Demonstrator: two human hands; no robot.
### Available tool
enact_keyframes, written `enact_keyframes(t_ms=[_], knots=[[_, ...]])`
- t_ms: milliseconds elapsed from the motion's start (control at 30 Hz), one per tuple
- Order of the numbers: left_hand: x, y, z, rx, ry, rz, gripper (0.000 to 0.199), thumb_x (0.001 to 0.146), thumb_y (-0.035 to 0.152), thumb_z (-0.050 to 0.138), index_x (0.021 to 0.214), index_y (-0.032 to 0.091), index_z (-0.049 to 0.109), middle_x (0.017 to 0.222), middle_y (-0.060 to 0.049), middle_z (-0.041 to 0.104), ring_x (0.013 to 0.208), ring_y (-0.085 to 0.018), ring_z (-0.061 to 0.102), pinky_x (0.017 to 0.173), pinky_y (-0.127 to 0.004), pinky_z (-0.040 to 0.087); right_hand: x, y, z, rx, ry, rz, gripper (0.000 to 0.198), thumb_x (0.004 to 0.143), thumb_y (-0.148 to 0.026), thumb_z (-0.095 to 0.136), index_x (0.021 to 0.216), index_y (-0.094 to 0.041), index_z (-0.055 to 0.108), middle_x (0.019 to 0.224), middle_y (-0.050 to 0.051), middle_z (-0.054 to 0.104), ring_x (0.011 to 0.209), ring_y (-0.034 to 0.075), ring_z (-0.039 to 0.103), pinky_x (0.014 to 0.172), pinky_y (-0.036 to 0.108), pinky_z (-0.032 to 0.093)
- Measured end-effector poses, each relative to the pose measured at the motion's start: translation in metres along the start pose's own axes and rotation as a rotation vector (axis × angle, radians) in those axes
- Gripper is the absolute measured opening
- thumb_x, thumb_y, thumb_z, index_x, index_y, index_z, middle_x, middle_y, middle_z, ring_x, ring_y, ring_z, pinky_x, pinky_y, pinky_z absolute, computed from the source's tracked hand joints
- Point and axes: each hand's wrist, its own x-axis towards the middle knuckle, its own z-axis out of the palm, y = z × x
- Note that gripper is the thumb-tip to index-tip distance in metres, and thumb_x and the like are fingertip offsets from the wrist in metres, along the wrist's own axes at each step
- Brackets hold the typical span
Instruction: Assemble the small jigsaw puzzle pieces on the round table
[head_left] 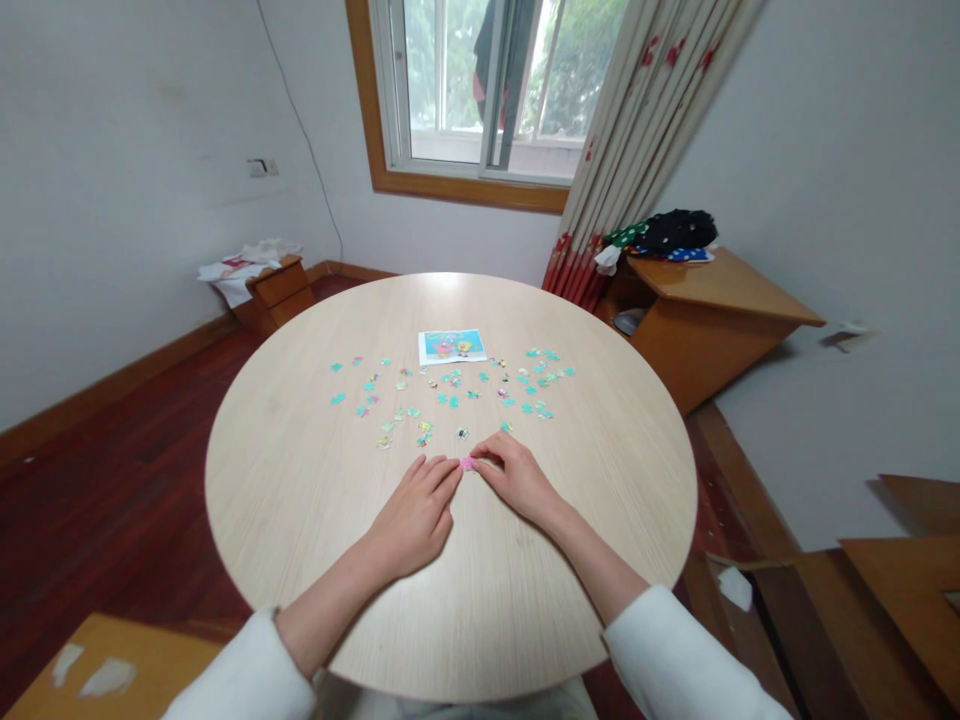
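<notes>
White sleeves (686,655) lie nearest; left hand (417,512) outstretched, right hand (519,482) apparently pinching the pink piece (468,464): keep it flat, edges aligned

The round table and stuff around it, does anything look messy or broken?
Yes, a bit. The wooden surface at the lower left has ragged white patches, maybe torn paper, so it looks damaged. Dark cloth is heaped messily on the cabinet at right. Puzzle pieces are scattered on the table, which looks normal.

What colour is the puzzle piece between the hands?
Pink; the puzzle piece shows best in the head view, between both hands' fingertips.
</notes>
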Motion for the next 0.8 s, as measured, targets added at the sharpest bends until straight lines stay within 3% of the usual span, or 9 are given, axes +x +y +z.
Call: enact_keyframes(t_ms=[333, 500, 600, 800], knots=[[-0.001, -0.004, 0.005, -0.04, 0.053, 0.014, 0.053, 0.079, 0.01, 0.038, 0.132, 0.014, 0.043, 0.134, -0.011, 0.048, 0.125, -0.024, 0.039, 0.108, -0.051, 0.028, 0.004, 0.001, 0.005, 0.047, 0.023, 0.025, 0.008, 0.077, -0.014, 0.059, 0.07, -0.017, 0.063, 0.071, 0.002, 0.059, 0.071, 0.014, 0.052, 0.066, 0.027, 0.041], [-0.002, -0.008, 0.009, -0.117, 0.187, -0.038, 0.049, 0.081, 0.008, 0.034, 0.128, 0.014, 0.048, 0.129, -0.013, 0.051, 0.119, -0.023, 0.045, 0.102, -0.047, 0.038, -0.002, 0.003, 0.001, 0.132, 0.106, 0.068, 0.015, 0.076, -0.011, 0.05, 0.072, -0.018, 0.062, 0.067, 0.0, 0.056, 0.062, 0.011, 0.048, 0.06, 0.025, 0.04], [-0.003, -0.009, 0.011, -0.132, 0.238, -0.075, 0.046, 0.082, 0.009, 0.033, 0.123, 0.014, 0.052, 0.124, -0.014, 0.052, 0.116, -0.024, 0.047, 0.098, -0.046, 0.042, -0.005, 0.004, -0.001, 0.107, 0.107, 0.018, 0.02, 0.076, -0.008, 0.045, 0.073, -0.018, 0.062, 0.071, 0.001, 0.056, 0.066, 0.012, 0.051, 0.063, 0.025, 0.042], [-0.001, -0.008, 0.011, -0.101, 0.206, -0.034, 0.05, 0.078, 0.007, 0.037, 0.126, 0.017, 0.05, 0.123, -0.014, 0.051, 0.115, -0.025, 0.045, 0.098, -0.05, 0.039, -0.011, 0.003, 0.0, 0.023, 0.03, -0.068, 0.025, 0.078, -0.004, 0.044, 0.078, -0.018, 0.065, 0.078, 0.004, 0.057, 0.079, 0.015, 0.053, 0.074, 0.03, 0.043]])
